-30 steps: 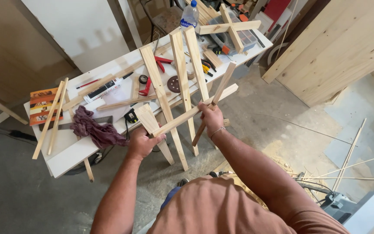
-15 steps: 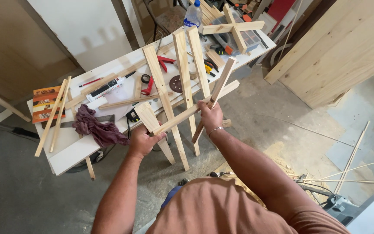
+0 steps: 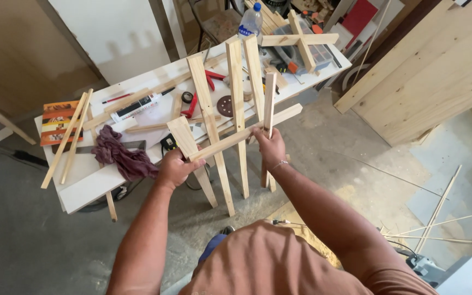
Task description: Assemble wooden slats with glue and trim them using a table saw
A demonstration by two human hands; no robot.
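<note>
frame: wooden slat frame [image 3: 230,117], held in the air in front of the person, above the near edge of the counter [image 3: 99,183]; its far ends overlap the counter top in this view
frame long axis: the long slats run away from the person, near ends low by the floor, far ends up toward the counter's far edge
cross slat: cross slat [image 3: 247,133] lies across the long slats, slanting from lower left up to the right
left hand: left hand [image 3: 175,168] clenched around the lower left end of the cross slat, beside a short wide slat
right hand: right hand [image 3: 269,146] gripping a short upright slat [image 3: 267,117] where it meets the cross slat
hands vs frame: both at the near half, left hand lower and closer to the body, right hand higher and further out; frame extends away from both
nearer hand to counter: left, just above the near edge
counter items: maroon rag [image 3: 117,153] near the left hand; loose sticks [image 3: 68,137] at the left end; water bottle [image 3: 251,22] at the far edge; wooden cross [image 3: 300,39] at the far right corner
</note>
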